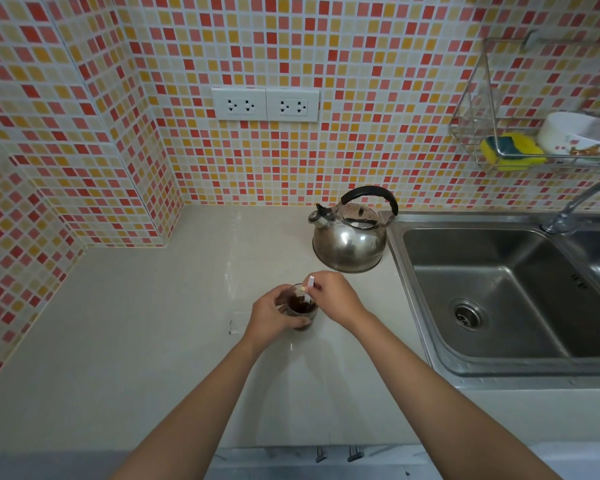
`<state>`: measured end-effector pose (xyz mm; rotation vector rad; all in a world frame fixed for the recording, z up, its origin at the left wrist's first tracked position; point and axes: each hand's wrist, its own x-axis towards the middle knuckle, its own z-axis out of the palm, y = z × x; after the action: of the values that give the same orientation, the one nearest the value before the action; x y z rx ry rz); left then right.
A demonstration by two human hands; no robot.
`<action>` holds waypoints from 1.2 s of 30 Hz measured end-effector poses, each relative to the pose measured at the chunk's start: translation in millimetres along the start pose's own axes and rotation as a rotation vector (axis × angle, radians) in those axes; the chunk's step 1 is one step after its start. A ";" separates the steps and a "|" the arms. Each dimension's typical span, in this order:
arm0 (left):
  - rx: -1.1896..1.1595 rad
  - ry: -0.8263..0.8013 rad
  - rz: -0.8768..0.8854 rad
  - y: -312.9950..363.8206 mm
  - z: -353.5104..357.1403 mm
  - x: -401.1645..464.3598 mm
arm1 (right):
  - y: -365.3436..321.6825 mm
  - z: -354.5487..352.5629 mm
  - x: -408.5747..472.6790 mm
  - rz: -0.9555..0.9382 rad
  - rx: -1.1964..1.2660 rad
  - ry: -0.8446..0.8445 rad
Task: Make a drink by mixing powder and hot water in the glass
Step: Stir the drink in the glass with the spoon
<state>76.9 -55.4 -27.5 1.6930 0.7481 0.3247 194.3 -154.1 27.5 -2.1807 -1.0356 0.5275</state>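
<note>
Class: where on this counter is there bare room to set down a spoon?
Bare counter lies left of the glass, out to the tiled wall, and also nearer the front edge. It is crowded between the glass, kettle and sink.

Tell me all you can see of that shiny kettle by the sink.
The kettle looks like polished steel, dome-shaped and mirror-bright, with an arched black handle on top and a short capped spout pointing left. It stands upright on the pale counter, close to the tiled wall and beside the sink. Neither hand touches it.

Polished steel kettle (349, 242), brushed metal sink (499, 289), glossy countertop (153, 323)
</note>
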 end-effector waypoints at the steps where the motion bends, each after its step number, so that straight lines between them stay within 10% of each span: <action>1: 0.002 0.000 -0.002 -0.3 0.1 0.0 | 1.4 0.4 -0.8 0.014 0.021 -0.001; 18: 0.009 0.007 -0.037 -1.7 1.9 2.8 | -0.6 6.7 -0.5 0.173 0.321 0.204; 36: 0.048 0.000 -0.018 -1.9 0.2 1.0 | 2.8 5.7 -5.5 -0.019 -0.039 0.046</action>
<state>77.2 -54.8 -29.6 1.7309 0.7758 0.2966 189.0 -157.5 22.0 -2.2045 -1.0490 0.4506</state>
